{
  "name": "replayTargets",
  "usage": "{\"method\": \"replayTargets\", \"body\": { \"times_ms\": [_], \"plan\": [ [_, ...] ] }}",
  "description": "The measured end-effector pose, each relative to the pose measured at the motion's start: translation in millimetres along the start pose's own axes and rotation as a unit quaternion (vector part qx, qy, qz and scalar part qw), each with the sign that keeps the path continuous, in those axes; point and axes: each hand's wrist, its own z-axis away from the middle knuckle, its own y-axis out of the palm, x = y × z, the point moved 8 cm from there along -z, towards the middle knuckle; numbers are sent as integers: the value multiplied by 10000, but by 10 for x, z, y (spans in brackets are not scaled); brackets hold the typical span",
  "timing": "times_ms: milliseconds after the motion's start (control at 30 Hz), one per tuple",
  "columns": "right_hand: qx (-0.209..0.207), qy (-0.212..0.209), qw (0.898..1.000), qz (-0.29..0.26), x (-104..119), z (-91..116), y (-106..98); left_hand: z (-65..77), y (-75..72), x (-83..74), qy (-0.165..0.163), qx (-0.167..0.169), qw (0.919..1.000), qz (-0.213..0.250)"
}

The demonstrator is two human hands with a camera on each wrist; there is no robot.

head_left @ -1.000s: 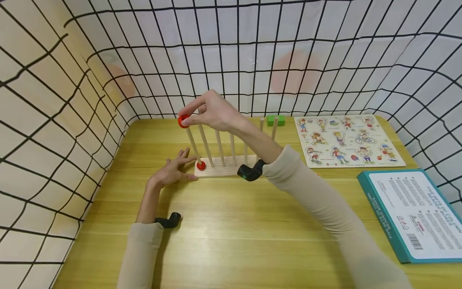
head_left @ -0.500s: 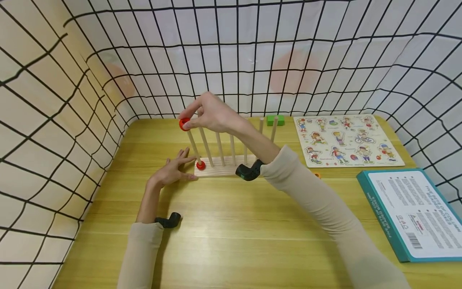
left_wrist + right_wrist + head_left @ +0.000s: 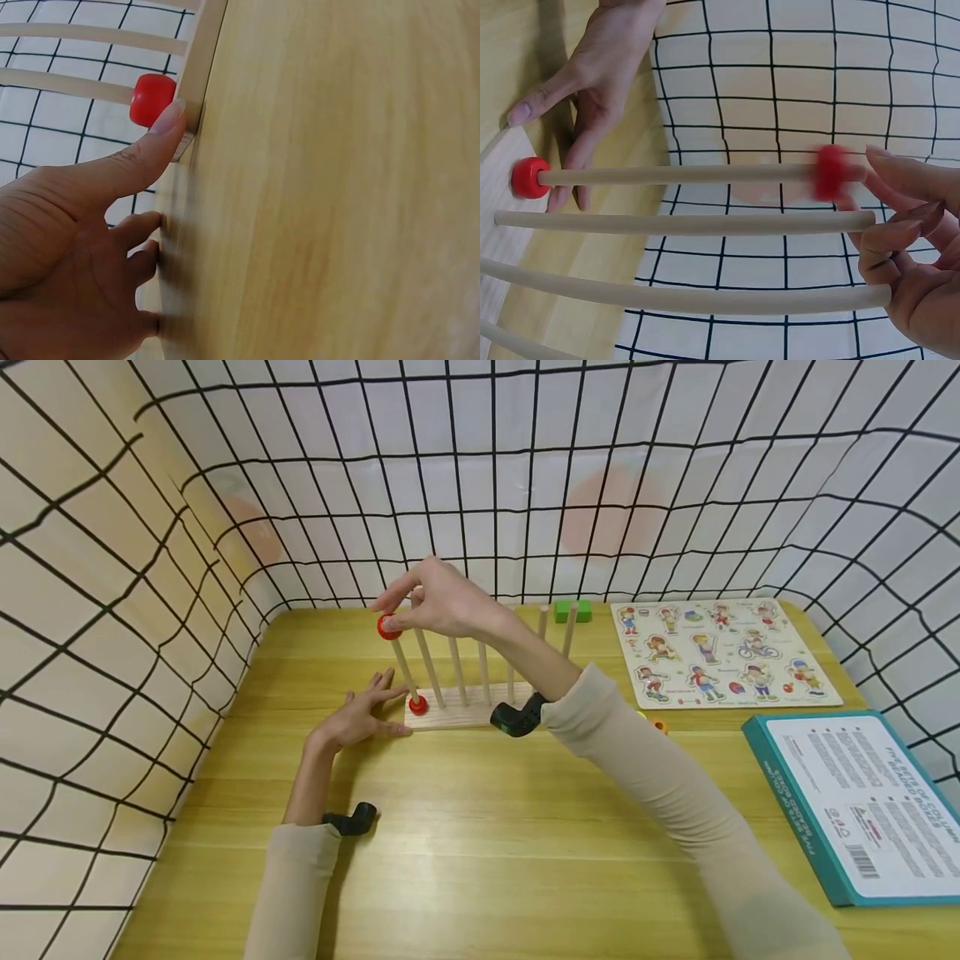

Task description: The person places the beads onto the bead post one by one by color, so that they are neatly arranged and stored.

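A wooden base [image 3: 457, 717] carries a row of upright pegs. One red bead [image 3: 529, 178] sits at the foot of the leftmost peg [image 3: 682, 176]. Another red bead [image 3: 830, 173], blurred, is threaded on that peg near its top, just below the right fingertips. My right hand [image 3: 450, 602] is at the peg's top, thumb and forefinger parted on either side of its tip; its other fingers are bent by the neighbouring pegs. My left hand [image 3: 354, 717] rests on the table at the base's left end, fingers spread, with the thumb [image 3: 161, 131] touching the base's edge.
A green block [image 3: 573, 611] lies behind the pegs. At right are a picture puzzle board [image 3: 712, 652] and a blue-edged box [image 3: 862, 806]. Small coloured pieces, one an orange ring [image 3: 660, 727], show beside the right sleeve. Black netting [image 3: 495, 514] encloses the table.
The upper red bead has gone from the peg's tip to slightly lower on the peg, and the right fingers have loosened from it. The right hand has dipped a little; the left stays still.
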Motion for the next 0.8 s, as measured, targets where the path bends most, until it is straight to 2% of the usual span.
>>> {"method": "replayTargets", "body": {
  "times_ms": [133,233,333,467,567,633,800],
  "plan": [
    [-207,8,9998,37,-21,79,-123,-12,4,-17,31,-1,10000,29],
    [-431,29,9991,-5,-52,238,-291,-21,11,-28,82,-4,10000,42],
    [-729,-9,9973,-74,-111,482,-518,-31,21,-32,137,-13,9999,47],
    [-1257,81,9920,-10,-282,905,-886,-32,28,-32,156,-26,9999,37],
    [-1639,362,9858,103,-496,1256,-1138,-21,27,-32,159,-25,9999,38],
    [-1751,573,9826,229,-687,1480,-1251,-13,21,-29,155,-35,9999,49],
    [-1597,1338,9759,646,-1319,1949,-1316,1,15,-26,180,-6,9997,162]
  ]
}}
